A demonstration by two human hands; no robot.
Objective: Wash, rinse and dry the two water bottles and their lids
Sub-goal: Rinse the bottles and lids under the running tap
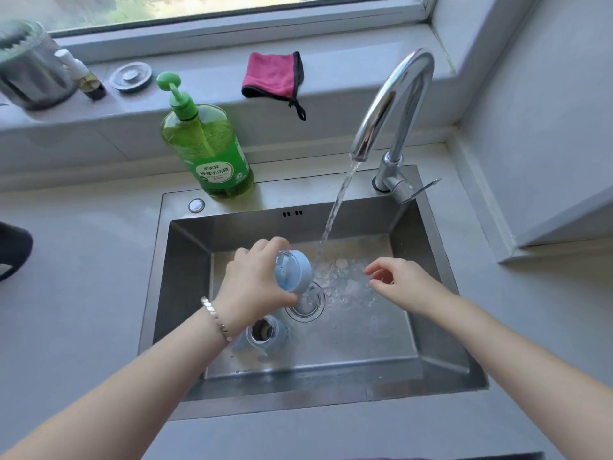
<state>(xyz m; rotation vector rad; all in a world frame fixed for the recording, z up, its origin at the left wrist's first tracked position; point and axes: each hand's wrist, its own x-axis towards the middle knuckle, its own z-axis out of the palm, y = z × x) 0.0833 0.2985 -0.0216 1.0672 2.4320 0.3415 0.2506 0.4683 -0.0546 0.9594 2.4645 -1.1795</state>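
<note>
Fingers [275, 243] of the left hand [255, 280] curl round one blue lid [293, 272] over the sink [185, 277]. On the right hand [401, 283], fingers hang loose, holding nothing. One bottle [279, 332] lies below, half hidden by the wrist.

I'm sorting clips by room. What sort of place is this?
Most likely a home kitchen: a stainless steel sink set in a grey counter, a curved chrome tap running water into it, and a green pump bottle of dish soap behind the basin, below a window.
</note>
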